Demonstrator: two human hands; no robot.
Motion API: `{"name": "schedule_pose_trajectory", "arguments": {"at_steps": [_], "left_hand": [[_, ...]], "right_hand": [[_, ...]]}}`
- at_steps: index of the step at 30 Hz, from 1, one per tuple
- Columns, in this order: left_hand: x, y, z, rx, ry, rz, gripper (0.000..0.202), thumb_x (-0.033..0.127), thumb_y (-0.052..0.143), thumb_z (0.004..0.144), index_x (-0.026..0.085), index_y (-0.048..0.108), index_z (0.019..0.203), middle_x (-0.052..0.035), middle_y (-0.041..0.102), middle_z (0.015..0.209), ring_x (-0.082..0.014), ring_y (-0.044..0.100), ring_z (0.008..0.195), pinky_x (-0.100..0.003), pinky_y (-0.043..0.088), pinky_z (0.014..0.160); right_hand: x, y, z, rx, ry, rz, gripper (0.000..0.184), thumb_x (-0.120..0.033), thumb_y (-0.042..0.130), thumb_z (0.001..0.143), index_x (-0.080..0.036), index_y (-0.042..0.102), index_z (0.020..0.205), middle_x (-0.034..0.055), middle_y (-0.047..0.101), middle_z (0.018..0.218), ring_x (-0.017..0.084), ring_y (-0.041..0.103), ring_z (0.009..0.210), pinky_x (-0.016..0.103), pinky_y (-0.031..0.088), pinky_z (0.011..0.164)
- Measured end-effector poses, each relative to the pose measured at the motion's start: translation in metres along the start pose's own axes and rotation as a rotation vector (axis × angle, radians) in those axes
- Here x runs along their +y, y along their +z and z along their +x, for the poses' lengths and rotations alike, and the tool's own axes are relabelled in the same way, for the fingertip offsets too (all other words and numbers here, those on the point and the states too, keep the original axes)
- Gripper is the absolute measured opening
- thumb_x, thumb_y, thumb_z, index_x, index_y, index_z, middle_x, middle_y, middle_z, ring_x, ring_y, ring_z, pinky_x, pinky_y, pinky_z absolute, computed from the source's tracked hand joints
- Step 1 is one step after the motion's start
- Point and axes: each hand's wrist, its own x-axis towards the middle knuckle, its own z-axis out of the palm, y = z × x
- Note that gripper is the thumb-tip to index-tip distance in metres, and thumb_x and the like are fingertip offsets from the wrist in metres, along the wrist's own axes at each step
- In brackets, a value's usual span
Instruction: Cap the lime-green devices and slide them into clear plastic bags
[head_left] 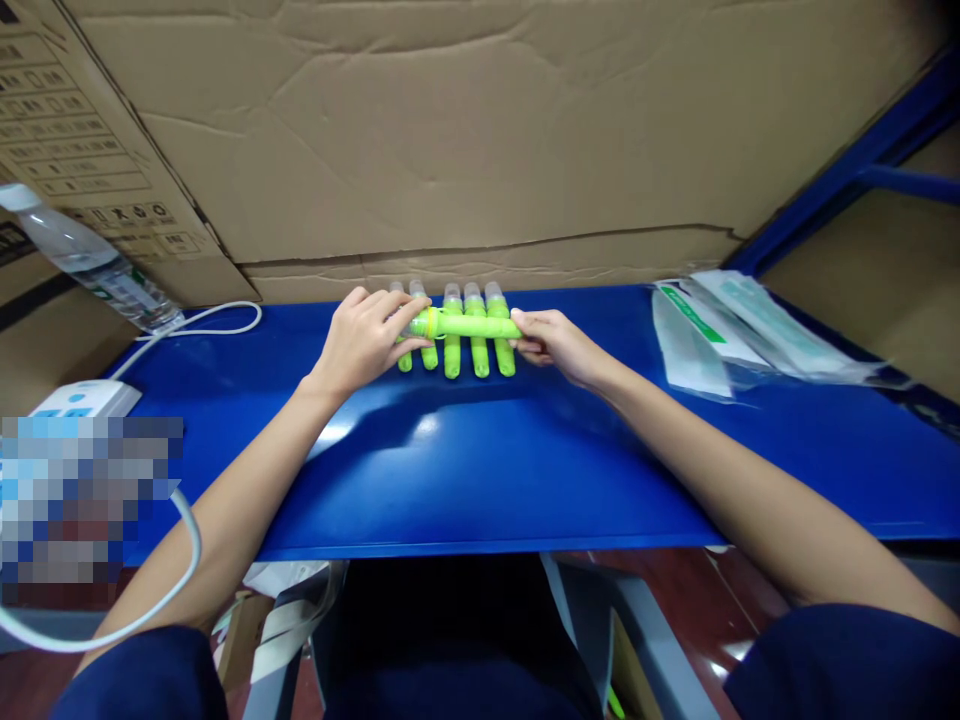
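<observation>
Both my hands hold one lime-green tube (480,327) level above the table. Its clear-capped end with a yellow ring is on the left, inside the fingers of my left hand (365,338). My right hand (553,345) pinches the plain green end between thumb and fingers. Underneath and behind it, several similar green tubes (481,352) lie side by side in a row, their clear caps towards the cardboard. The held tube and my left hand partly cover them.
A blue table (480,470) runs up to a cardboard wall (480,130). On the left are a water bottle (94,262), a white power strip (90,398) with a white cable (196,535), and a blurred patch. Clear plastic packets (750,325) lie at the right.
</observation>
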Motion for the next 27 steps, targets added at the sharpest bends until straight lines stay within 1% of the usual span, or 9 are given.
{"name": "schedule_pose_trajectory", "arguments": {"at_steps": [3,5,9,12,15,19,22,24,27], "left_hand": [[0.003,0.005,-0.001,-0.036,-0.070,-0.115,0.061,0.066,0.046,0.097,0.016,0.069,0.121,-0.0140,0.074,0.102,-0.0260,0.068,0.089,-0.034,0.045,0.075],[0.003,0.009,-0.002,-0.091,-0.159,-0.254,0.060,0.069,0.049,0.093,0.016,0.072,0.109,-0.0101,0.074,0.089,-0.0222,0.067,0.077,-0.030,0.043,0.067],[0.002,0.009,-0.002,-0.308,-0.380,-0.762,0.061,0.069,0.048,0.092,0.014,0.069,0.080,-0.0057,0.068,0.068,-0.0119,0.052,0.053,-0.025,0.036,0.052],[-0.001,0.005,-0.001,-0.535,-0.494,-1.153,0.063,0.070,0.049,0.091,0.012,0.069,0.081,-0.0060,0.066,0.068,-0.0069,0.042,0.044,-0.022,0.029,0.042],[-0.002,0.002,-0.001,-0.587,-0.538,-1.285,0.063,0.071,0.054,0.089,0.011,0.071,0.086,-0.0038,0.062,0.063,-0.0042,0.036,0.039,-0.020,0.023,0.038],[-0.002,0.003,-0.002,-0.629,-0.566,-1.301,0.072,0.075,0.041,0.093,0.010,0.073,0.088,-0.0046,0.061,0.060,-0.0050,0.035,0.036,-0.021,0.021,0.036],[-0.002,0.004,-0.001,-0.661,-0.576,-1.155,0.074,0.069,0.030,0.098,0.011,0.072,0.083,-0.0049,0.061,0.056,-0.0070,0.035,0.035,-0.023,0.024,0.038],[-0.001,0.004,0.000,-0.587,-0.557,-0.917,0.070,0.061,0.028,0.100,0.013,0.066,0.067,-0.0050,0.058,0.051,-0.0089,0.039,0.037,-0.024,0.029,0.043],[-0.001,0.004,0.000,-0.384,-0.444,-0.509,0.065,0.049,0.026,0.101,0.018,0.049,0.049,-0.0060,0.054,0.046,-0.0121,0.047,0.043,-0.027,0.031,0.052]], "right_hand": [[-0.001,0.007,-0.001,0.086,-0.050,-0.001,0.062,-0.080,0.058,0.082,-0.023,0.039,0.066,-0.0068,0.033,0.050,0.006,0.025,0.041,0.023,0.019,0.039],[0.000,0.012,-0.002,0.155,-0.120,-0.092,0.061,-0.082,0.049,0.087,-0.022,0.043,0.074,-0.0036,0.045,0.055,0.008,0.036,0.042,0.024,0.027,0.040],[0.006,0.017,-0.004,0.294,-0.374,-0.467,0.058,-0.079,0.044,0.092,-0.022,0.050,0.105,0.0001,0.062,0.073,0.014,0.053,0.053,0.026,0.041,0.051],[0.006,0.014,-0.006,0.346,-0.563,-0.800,0.061,-0.072,0.034,0.099,-0.019,0.054,0.119,0.0058,0.069,0.086,0.017,0.060,0.061,0.029,0.045,0.059],[0.004,0.009,-0.007,0.357,-0.678,-1.061,0.065,-0.069,0.025,0.103,-0.016,0.062,0.114,0.0119,0.073,0.101,0.019,0.066,0.072,0.030,0.046,0.065],[0.001,0.004,-0.008,0.279,-0.668,-1.304,0.066,-0.065,0.026,0.104,-0.014,0.067,0.105,0.0130,0.075,0.096,0.020,0.070,0.078,0.029,0.040,0.062],[-0.001,0.007,-0.009,0.206,-0.615,-1.423,0.065,-0.062,0.025,0.106,-0.013,0.068,0.101,0.0134,0.076,0.090,0.021,0.070,0.078,0.029,0.033,0.059],[-0.002,0.012,-0.010,0.138,-0.548,-1.479,0.065,-0.060,0.023,0.107,-0.013,0.067,0.098,0.0134,0.075,0.085,0.021,0.069,0.075,0.030,0.028,0.057],[-0.004,0.020,-0.013,0.018,-0.416,-1.539,0.064,-0.055,0.022,0.109,-0.011,0.067,0.098,0.0145,0.074,0.078,0.021,0.067,0.068,0.031,0.022,0.055]]}}
